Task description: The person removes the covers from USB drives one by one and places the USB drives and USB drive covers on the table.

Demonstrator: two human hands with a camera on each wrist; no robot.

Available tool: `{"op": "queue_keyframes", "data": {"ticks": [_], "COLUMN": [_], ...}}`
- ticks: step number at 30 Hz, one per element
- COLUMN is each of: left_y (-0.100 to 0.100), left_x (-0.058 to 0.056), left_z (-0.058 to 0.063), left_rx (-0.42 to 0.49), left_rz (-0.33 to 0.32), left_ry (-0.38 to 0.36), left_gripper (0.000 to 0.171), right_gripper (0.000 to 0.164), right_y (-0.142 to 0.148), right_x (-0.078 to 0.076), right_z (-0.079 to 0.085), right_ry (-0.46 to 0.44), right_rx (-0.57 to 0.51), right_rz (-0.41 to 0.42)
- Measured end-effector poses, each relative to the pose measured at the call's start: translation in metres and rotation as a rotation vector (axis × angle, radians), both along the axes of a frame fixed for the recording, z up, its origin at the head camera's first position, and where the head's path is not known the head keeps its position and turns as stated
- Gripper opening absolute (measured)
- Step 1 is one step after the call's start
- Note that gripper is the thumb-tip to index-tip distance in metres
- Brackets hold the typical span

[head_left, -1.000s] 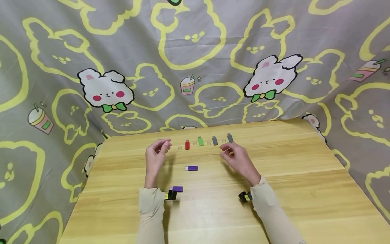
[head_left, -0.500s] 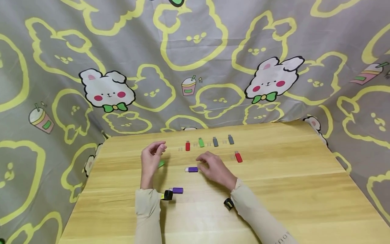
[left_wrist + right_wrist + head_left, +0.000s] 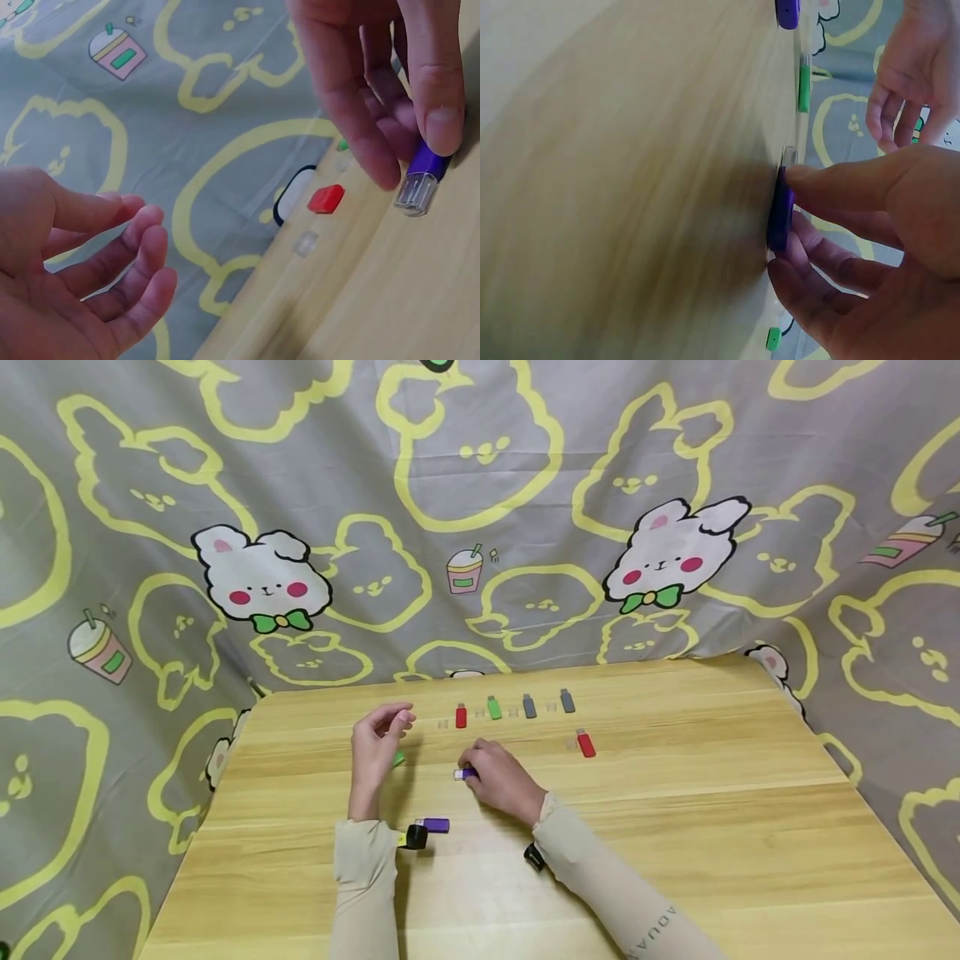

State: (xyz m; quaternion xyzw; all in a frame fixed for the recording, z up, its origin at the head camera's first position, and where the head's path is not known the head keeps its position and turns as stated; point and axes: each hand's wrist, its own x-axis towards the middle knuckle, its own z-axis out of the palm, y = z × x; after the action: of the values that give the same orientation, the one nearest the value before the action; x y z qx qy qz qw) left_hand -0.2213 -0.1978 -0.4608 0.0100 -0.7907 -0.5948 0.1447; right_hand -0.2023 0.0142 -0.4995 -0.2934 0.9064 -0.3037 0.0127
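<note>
The right hand [image 3: 504, 779] pinches 1 purple USB stick [image 3: 780, 214]; the left hand [image 3: 375, 743], loosely curled and empty, hangs near 1 green USB stick [image 3: 399, 760].

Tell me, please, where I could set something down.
The table is bare right of the nearer red USB stick and, between the sleeves, before the nearest purple stick. Crowded: the far stick row and between left hand and right hand.

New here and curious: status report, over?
Right grip: pinching purple USB stick. Left grip: empty. Stick lifted or not: can't tell. Nothing visibly in the way.
</note>
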Motion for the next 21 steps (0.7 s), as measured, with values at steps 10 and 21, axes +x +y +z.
{"op": "queue_keyframes", "data": {"ticks": [10, 21], "left_y": [0.003, 0.019], "left_x": [0.0, 0.003], "left_z": [0.0, 0.006], "left_rx": [0.003, -0.014], "left_rz": [-0.014, -0.086], "left_ry": [0.005, 0.019], "left_gripper": [0.017, 0.02], "right_gripper": [0.012, 0.015], "right_y": [0.004, 0.036], "right_x": [0.001, 0.004], "right_z": [0.002, 0.011], "right_ry": [-0.053, -0.095], "right_rx": [-0.034, -0.245], "right_rz": [-0.03, -0.113]}}
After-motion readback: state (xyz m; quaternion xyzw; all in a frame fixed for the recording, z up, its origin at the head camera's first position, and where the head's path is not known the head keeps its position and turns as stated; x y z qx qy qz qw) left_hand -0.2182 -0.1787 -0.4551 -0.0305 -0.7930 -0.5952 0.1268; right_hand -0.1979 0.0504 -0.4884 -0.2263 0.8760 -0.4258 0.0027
